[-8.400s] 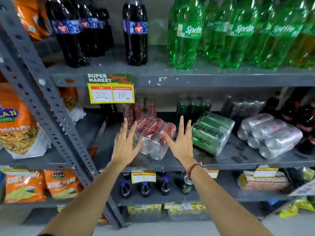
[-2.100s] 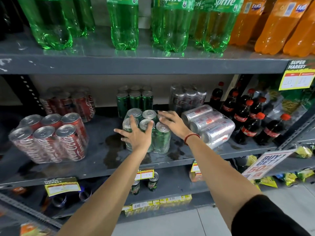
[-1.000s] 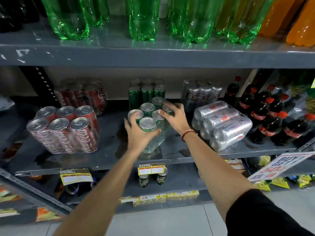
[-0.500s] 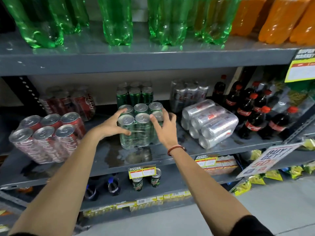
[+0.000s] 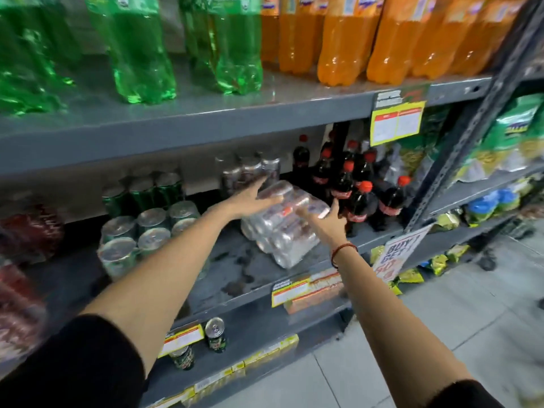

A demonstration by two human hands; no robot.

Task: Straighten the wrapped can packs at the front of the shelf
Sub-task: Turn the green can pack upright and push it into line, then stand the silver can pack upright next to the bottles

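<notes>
Both hands reach to the shrink-wrapped pack of silver cans (image 5: 282, 228), which lies on its side at the front of the grey metal middle shelf (image 5: 235, 278), its can ends turned toward the lower left. The left hand (image 5: 250, 198) rests flat on the pack's upper far side, fingers extended and held loosely together, thumb raised. The right hand (image 5: 326, 222) meets the pack's right-hand end, fingers spread apart and thumb pointing up toward the bottles; motion blur makes it hard to say whether its fingertips press the wrap or only brush it. A red thread bracelet (image 5: 343, 251) circles the right wrist, and black sleeves cover both upper arms.

Just to the right of the silver pack stand small dark cola bottles with red caps (image 5: 357, 201), close to the right thumb. To the left, partly behind the left forearm, the wrapped pack of green cans (image 5: 147, 228) stands upright, with loose green cans (image 5: 141, 192) behind it. Further left a wrapped pack of red cans (image 5: 17, 293) shows only as a blur. Behind the silver pack stands another wrapped bundle of dark cans (image 5: 247, 172). On the shelf above stand large green plastic bottles (image 5: 141, 54) and orange ones (image 5: 347, 39), with a yellow price tag (image 5: 396, 122) clipped to its edge.
</notes>
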